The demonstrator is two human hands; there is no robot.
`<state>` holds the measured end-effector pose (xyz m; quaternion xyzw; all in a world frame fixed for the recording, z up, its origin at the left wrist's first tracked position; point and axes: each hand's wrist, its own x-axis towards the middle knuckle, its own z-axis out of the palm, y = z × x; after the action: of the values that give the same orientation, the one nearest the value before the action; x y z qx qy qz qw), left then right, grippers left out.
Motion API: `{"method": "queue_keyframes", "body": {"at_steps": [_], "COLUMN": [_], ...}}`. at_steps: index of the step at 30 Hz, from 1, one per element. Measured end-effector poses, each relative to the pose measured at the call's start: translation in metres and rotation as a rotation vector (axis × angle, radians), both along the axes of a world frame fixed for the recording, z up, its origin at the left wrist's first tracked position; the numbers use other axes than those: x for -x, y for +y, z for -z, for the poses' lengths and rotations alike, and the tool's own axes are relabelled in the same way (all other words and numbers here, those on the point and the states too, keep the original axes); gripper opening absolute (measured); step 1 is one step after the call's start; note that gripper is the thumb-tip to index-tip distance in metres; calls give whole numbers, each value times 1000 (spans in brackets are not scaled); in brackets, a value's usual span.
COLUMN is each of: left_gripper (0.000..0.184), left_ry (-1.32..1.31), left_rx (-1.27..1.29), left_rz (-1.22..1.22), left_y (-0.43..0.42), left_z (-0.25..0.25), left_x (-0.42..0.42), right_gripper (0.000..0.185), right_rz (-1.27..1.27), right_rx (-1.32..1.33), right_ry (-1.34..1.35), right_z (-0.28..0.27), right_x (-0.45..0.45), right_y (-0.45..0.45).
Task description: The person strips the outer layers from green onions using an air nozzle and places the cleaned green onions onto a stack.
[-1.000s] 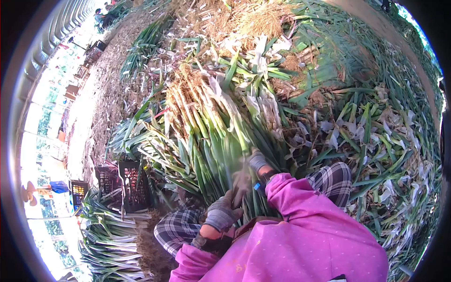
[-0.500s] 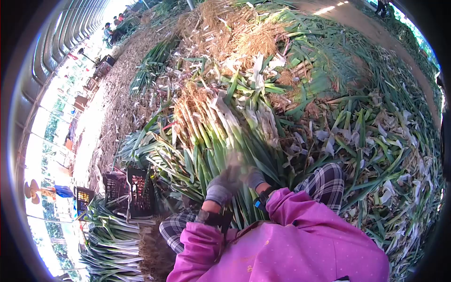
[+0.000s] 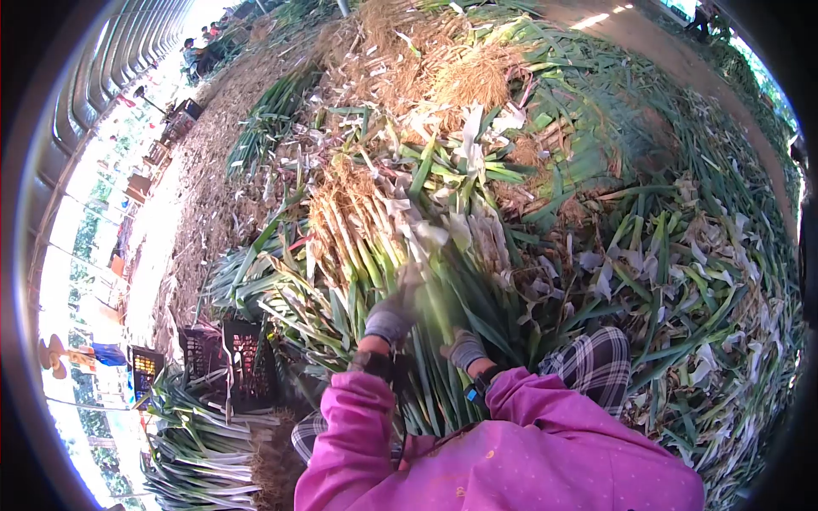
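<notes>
My left hand [image 3: 394, 317], in a grey glove, is over the leek bundle, its fingers smeared by motion, so I cannot tell how they are set. My right hand [image 3: 464, 347], gloved too, is closed around a leek [image 3: 439, 302] that slants up and away, blurred. Beneath and ahead of both hands lies a heap of leeks [image 3: 354, 234], roots pointing away from me and green leaves towards me. Pale, peeled outer leaves [image 3: 469, 226] lie just right of the heap.
Black plastic crates [image 3: 249, 362] stand at the left, beside a row of clean white-stemmed leeks [image 3: 200, 451]. Leaf scraps [image 3: 682, 281] cover the ground on the right. Loose roots [image 3: 469, 81] lie farther ahead. Other people [image 3: 194, 55] sit at the far left.
My left hand has shifted slightly left and away from my right hand. A blurred leek now shows above my right hand, which has moved slightly down.
</notes>
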<state>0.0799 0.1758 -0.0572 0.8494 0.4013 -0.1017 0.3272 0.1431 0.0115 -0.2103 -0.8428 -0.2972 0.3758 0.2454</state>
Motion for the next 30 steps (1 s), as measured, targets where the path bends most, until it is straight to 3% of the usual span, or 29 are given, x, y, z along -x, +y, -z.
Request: {"method": "queue_keyframes", "body": {"at_steps": [5,7,12,15,18,20,22,23,24,26,27,30], "left_gripper": [59,65,46,47,45,42,35,57,55,51,63,65], "left_ry": [218,298,190,128,109,-34,-101,143,56,-119,-48,32], "left_rx": [-61,-19,-12,-82,-68,-43,24,19,14,-1,42,150], "left_rz": [316,201,74,128,269,30,-297,-209,-239,-292,-194,-45], "left_y": [48,62,83,50,24,6,-9,-17,-26,-47,-60,-78], "left_z": [-14,-16,28,-12,-18,2,21,7,14,34,1,-3], "left_x": [-38,-53,-54,-44,-18,17,45,54,67,93,88,86], "right_gripper": [68,66,62,61,51,32,22,24,27,23,21,22], "right_rz": [-39,-39,-22,64,177,531,578,560,539,688,692,483], "right_rx": [123,150,203,101,-39,-312,-654,-766,-878,-887,-743,-604], "right_ry": [91,102,175,9,245,702,746,701,654,862,865,835], "right_z": [-22,-23,-18,6,19,10,-19,-28,-39,-101,-112,-62], "right_x": [-12,-12,-17,-15,-27,-43,-65,-78,-89,-97,-102,-109], "right_y": [2,2,3,-3,-3,-1,-4,-4,-2,3,5,15]}}
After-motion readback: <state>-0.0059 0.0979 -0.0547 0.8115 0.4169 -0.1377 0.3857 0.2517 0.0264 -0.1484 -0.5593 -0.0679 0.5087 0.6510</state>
